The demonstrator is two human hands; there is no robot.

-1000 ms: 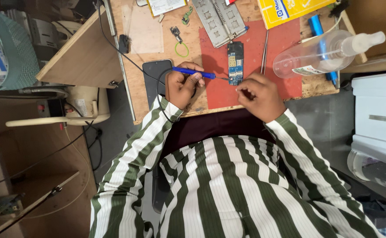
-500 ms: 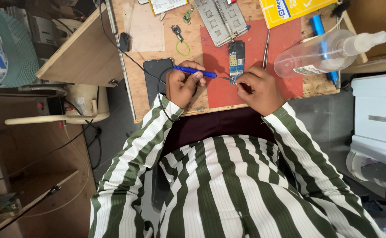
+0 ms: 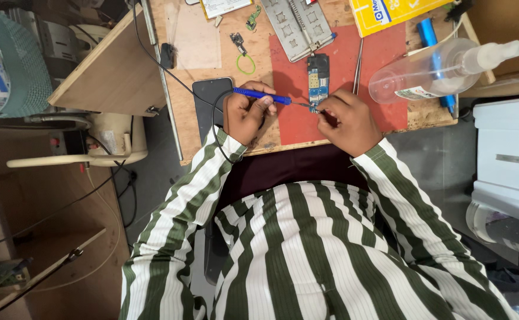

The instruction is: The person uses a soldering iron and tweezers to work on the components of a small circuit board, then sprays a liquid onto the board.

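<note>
2 hands (image 3: 253,112) (image 3: 348,118) work a circuit board (image 3: 318,80), spray bottle (image 3: 437,71) nearby.

Shirt (image 3: 307,249): green and white vertical stripes. Mat (image 3: 336,89): red, on tan wooden bench (image 3: 188,112). Tool (image 3: 262,96) handle: blue, metal tip grey. Board (image 3: 318,80): blue with dark parts. Phone (image 3: 207,98): black. Loop (image 3: 246,63): light green. Box (image 3: 390,12): yellow. Bottle (image 3: 437,71): clear, white sprayer. Tray (image 3: 298,26): grey metal. Basket (image 3: 25,65): teal mesh.
</note>
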